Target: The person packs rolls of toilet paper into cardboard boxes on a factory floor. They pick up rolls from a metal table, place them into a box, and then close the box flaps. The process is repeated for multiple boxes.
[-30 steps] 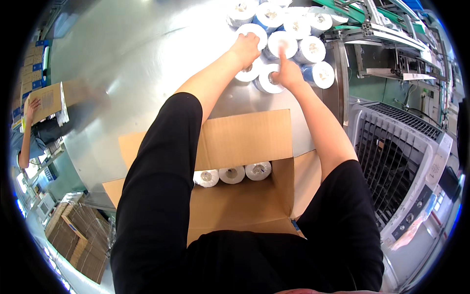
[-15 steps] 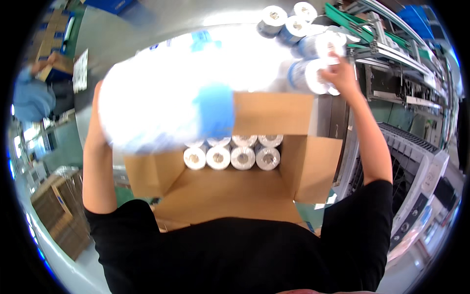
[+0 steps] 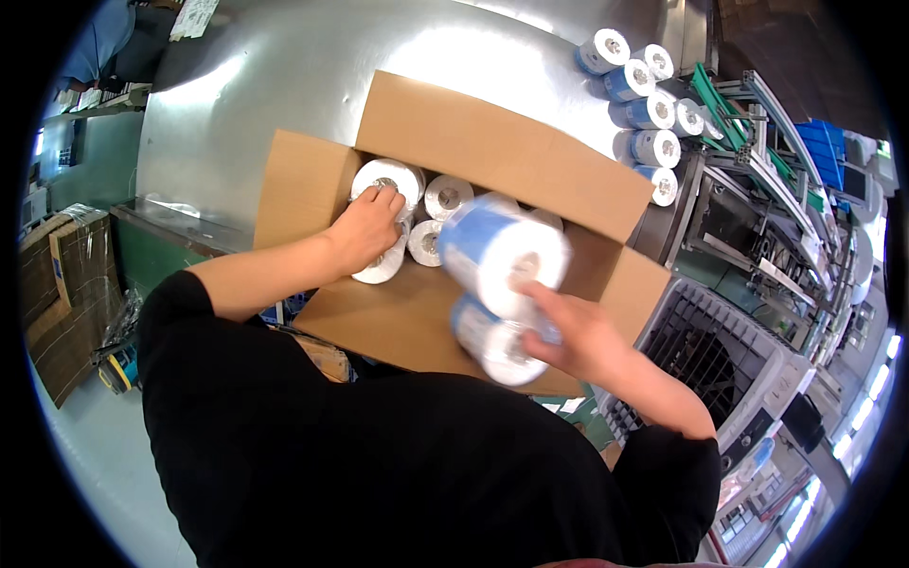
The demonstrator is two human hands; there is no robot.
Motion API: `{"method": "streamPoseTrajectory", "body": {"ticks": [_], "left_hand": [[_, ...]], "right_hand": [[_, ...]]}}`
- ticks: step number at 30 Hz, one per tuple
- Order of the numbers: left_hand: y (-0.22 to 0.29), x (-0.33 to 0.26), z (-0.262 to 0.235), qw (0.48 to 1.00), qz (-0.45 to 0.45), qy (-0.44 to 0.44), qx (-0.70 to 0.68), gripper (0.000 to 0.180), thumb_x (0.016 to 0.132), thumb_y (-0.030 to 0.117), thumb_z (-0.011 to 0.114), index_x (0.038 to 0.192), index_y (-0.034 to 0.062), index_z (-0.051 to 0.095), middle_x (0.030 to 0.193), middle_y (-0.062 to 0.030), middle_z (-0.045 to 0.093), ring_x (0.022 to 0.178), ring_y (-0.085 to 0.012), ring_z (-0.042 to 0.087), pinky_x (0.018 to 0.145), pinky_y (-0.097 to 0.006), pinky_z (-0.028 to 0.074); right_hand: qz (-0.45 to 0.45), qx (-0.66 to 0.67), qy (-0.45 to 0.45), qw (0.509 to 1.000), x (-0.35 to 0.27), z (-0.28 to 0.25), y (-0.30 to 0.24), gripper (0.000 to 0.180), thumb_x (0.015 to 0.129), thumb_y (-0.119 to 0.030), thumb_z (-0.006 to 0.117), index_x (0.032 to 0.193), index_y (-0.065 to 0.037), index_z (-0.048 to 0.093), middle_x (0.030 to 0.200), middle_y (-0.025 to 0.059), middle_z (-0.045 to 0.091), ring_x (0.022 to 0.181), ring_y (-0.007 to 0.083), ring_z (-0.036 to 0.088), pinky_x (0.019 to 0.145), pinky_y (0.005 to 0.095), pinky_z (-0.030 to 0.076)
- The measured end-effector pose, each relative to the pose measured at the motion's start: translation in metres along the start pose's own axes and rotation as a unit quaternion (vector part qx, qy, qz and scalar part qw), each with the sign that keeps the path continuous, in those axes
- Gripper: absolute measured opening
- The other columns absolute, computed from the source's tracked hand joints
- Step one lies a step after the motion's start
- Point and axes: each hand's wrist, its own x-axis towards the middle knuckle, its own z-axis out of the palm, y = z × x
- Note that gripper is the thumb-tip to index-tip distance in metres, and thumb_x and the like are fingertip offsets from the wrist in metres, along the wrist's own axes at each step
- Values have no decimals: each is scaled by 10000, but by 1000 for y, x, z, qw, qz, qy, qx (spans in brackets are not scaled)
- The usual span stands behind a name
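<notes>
An open cardboard box point(image 3: 492, 118) stands before me with its flaps spread, and wrapped white paper rolls point(image 3: 449, 197) lie inside with their ends facing me. At the box's left side my left hand point(image 3: 367, 230) grips two paper rolls point(image 3: 380, 268), one above the other, its fingertips at the upper roll's core. My right hand point(image 3: 585, 331) holds two more white rolls with blue wrappers point(image 3: 516, 260) over the box's front right part, fingers at their cores. Those two are blurred by motion and tilted. Some rolls deeper in the box are hidden behind them.
A metal table point(image 3: 256, 114) extends behind the box. Several blue-and-white rolls point(image 3: 655, 149) stand in a cluster at the far right, beside a metal frame with green guides point(image 3: 710, 99). A grey slatted machine point(image 3: 705, 331) is at right, and wrapped cardboard point(image 3: 66, 284) at left.
My left hand has come down from above the box into its left side with rolls. My right hand has brought two rolls from the far-right cluster to over the box. The view has turned.
</notes>
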Motion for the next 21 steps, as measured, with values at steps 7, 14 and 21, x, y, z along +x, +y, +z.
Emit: {"method": "streamPoseTrajectory", "body": {"ticks": [7,14,21], "left_hand": [[-14,15,55,999,-34,0,17,236,683,221,672,874,92,724,1049,-109,562,1053,-276,485,905,-363,428],[-40,48,-83,927,7,-316,-202,421,799,434,688,1126,168,689,1103,-93,658,1050,-252,603,919,-367,474],[-91,213,-140,863,-96,142,-475,335,889,254,620,1192,112,622,1089,-115,637,1024,-210,596,883,-331,478]], "right_hand": [[17,39,39,998,114,124,5,651,789,-203,619,1273,152,365,710,227,631,665,360,645,597,437,529],[72,207,-54,974,115,175,48,780,793,-224,682,1419,-2,273,860,273,639,800,423,629,724,465,512],[159,365,482,781,38,-5,154,103,908,-75,597,976,-15,646,893,36,665,787,107,625,699,269,512]]}}
